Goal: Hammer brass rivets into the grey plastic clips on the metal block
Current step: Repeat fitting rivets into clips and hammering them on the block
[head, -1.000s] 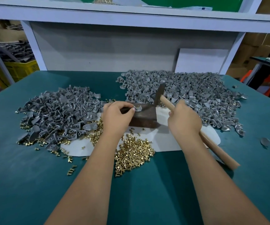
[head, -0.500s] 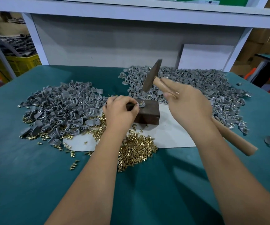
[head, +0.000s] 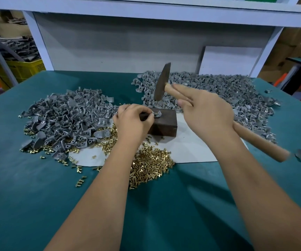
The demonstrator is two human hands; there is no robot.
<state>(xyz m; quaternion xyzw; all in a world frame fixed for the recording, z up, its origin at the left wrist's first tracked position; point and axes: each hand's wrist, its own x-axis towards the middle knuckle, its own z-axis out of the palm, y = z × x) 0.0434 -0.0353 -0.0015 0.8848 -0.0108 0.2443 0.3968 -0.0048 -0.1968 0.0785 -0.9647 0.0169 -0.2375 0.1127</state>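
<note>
A dark metal block [head: 164, 124] sits on a white sheet [head: 187, 151] in the middle of the green table. On the block's top lies a grey plastic clip [head: 157, 114] with a brass rivet in it. My left hand [head: 133, 122] pinches that clip at its left side. My right hand [head: 207, 111] grips the wooden handle of a hammer [head: 161, 82], index finger stretched along the handle. The dark hammer head is raised above the block, tilted and slightly blurred. Loose brass rivets [head: 151, 165] lie heaped in front of the block.
A pile of grey clips [head: 64, 116] lies left of the block, with rivets scattered at its edge. A larger pile of clips [head: 218, 93] spreads behind and to the right. A white shelf frame [head: 37, 40] and a white panel [head: 229, 60] stand at the table's back.
The hammer has gone from resting low by the block to raised above it. My left hand stays on the clip on the block.
</note>
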